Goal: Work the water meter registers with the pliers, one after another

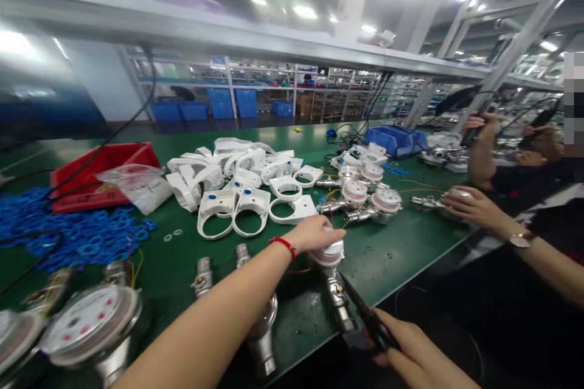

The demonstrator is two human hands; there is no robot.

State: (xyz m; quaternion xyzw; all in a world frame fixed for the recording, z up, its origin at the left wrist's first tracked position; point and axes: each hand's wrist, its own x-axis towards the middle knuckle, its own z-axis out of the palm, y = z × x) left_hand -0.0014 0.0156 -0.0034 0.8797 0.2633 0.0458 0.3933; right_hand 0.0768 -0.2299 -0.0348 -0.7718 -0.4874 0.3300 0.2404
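My left hand (pixel 314 232) rests on top of a water meter (pixel 331 267) that stands near the front edge of the green table (pixel 182 255); its fingers curl over the meter's white cap. A red cord circles that wrist. My right hand (pixel 410 346) is below the table edge, closed round a dark tool (pixel 365 316) whose tip points up toward the meter's metal pipe end.
White plastic housings (pixel 237 188) are heaped mid-table, more meters (pixel 369 197) beyond them. Blue rings (pixel 68 231) and a red tray (pixel 98 173) lie left; large meters (pixel 86 322) stand at the near left. Another person's hand (pixel 469 206) works at the right.
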